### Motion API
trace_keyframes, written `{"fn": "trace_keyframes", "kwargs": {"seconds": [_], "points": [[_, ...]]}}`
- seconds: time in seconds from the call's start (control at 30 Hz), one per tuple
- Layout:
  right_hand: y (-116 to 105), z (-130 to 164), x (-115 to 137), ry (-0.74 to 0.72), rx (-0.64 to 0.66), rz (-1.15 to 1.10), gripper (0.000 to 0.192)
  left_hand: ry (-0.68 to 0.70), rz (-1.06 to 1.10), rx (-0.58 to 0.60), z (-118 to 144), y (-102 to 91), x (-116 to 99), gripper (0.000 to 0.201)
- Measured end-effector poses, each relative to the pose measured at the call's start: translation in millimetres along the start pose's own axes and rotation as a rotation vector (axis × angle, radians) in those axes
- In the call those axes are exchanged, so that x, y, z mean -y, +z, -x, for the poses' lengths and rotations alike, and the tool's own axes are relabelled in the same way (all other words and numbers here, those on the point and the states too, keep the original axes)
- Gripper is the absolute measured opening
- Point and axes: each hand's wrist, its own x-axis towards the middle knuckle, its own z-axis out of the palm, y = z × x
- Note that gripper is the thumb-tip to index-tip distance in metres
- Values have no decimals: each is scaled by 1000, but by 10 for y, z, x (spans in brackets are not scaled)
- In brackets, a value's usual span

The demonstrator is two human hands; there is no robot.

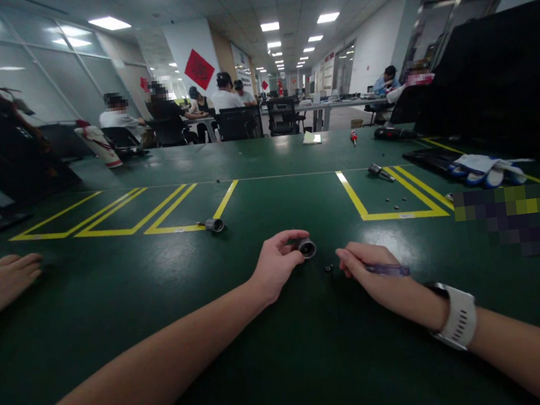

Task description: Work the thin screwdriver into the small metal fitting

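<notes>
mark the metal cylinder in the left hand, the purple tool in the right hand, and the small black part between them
metal cylinder [307, 247], head view, open end
purple tool [387, 270], head view, handle
small black part [328, 267], head view, centre

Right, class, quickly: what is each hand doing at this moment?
Left hand: closed on a small metal cylinder resting on the green table.
Right hand: closed around a purple-handled tool, tip near small dark parts.
</notes>
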Motion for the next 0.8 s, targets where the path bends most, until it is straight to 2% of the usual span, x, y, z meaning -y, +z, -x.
{"fn": "trace_keyframes", "kwargs": {"seconds": [0.2, 0.33, 0.47, 0.63, 0.8], "points": [[-33, 29, 67, -119, -41, 20, 25, -1, 31, -13, 13, -10, -11, 36], [-33, 55, 101, -329, -36, 27, 10, 9, 41, -12, 20, 0, -7, 37], [8, 86, 89, -465, -36, 38, 18, 7, 13, 6, 37, 26, -19, 38], [24, 101, 102, -511, -10, 64, 26, 18, 5, 24, 44, 41, -21, 38], [4, 93, 136, -483, -4, 99, 29, 27, -22, 22, 59, 56, -40, 37]]}}
